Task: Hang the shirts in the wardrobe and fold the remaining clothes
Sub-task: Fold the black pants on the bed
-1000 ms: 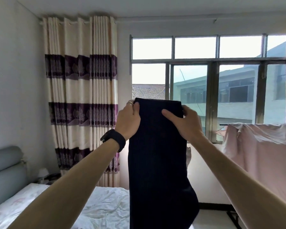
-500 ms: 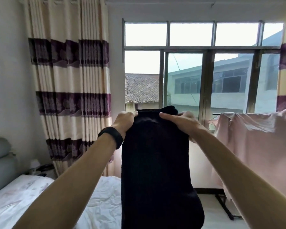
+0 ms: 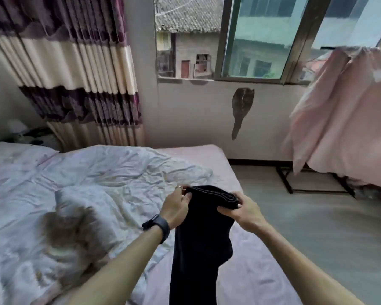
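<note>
The left hand [image 3: 176,208] and right hand [image 3: 245,210] each pinch a corner of the dark garment's [image 3: 201,243] folded top edge, thumbs in front. It hangs straight down below them and its lower end runs out of view. Under both hands is the bed's [image 3: 254,274] pink side edge. A rumpled quilt [image 3: 101,181] lies left of the left hand. The floor [image 3: 321,223] stretches right of the right hand to a cloth-draped rack [image 3: 348,119].

- Two hands: left hand [image 3: 176,208], right hand [image 3: 246,213]
- One dark garment [image 3: 198,249]
- One black wristband [image 3: 157,226]
- One bed [image 3: 251,274]
- One white quilt [image 3: 101,172]
- One striped curtain [image 3: 75,62]
- One pink sheet [image 3: 343,119]
</note>
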Demonstrator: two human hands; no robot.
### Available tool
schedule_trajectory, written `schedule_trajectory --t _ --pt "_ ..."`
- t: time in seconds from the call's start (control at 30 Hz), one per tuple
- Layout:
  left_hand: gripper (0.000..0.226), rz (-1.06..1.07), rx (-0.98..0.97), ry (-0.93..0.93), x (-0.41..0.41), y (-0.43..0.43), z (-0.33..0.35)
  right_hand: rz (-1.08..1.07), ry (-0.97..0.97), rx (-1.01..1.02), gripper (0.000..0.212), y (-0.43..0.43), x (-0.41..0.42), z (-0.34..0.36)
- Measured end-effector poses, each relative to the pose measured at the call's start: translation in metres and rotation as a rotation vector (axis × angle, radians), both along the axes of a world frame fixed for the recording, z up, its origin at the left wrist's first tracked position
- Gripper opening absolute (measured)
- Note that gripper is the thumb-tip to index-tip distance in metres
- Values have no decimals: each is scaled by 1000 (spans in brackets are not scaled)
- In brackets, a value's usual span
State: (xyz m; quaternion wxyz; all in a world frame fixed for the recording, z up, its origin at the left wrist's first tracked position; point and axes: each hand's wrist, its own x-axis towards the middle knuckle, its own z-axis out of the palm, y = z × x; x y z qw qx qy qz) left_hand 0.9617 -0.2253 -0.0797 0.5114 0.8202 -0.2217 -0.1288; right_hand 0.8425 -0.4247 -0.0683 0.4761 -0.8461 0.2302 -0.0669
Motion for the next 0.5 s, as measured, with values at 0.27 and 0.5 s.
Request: schedule_trajectory --t 0.27,0.5 --pt "27 -87 280 60 29 -2 -165 32 331 -96 31 -7 31 -143" --pt "23 5 304 219 123 -51 -215 42 349 -96 35 -51 146 -200"
